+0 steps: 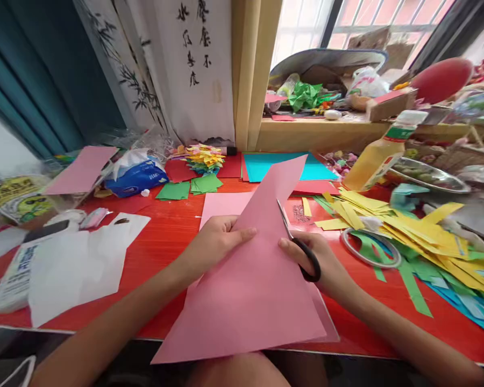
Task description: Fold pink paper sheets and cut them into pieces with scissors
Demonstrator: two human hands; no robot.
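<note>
- Left hand (220, 242) pinches one edge of a pink sheet, thumb in front and fingers behind; right hand (326, 260) is curled around a pair of scissors, thumb close against the sheet.
- Red table (157, 242), spread across the view, with paper and household things all over it.
- Pink sheet (254, 290), raised between the hands, its narrow top leaning right and its wide lower end reaching the table's near edge.
- Yellow strips (423, 231), heaped on the right side.
- Bottle (375, 158) behind them, white-capped with a green neck band, amber-yellow liquid (358, 169) filling most of its body.
- Metal dish (439, 187), oval, beside the bottle; it holds brownish-green lumps (421, 173), too blurred to name.
- Blue packet (135, 180) at the back left, white tissue (131, 158) sticking out on top.
- Scissors (306, 249), black-handled, one blade visible along the sheet's right edge; I cannot tell how far they are parted.
- Pale ring (346, 245), lying flat, green strips (369, 244) showing through it.
</note>
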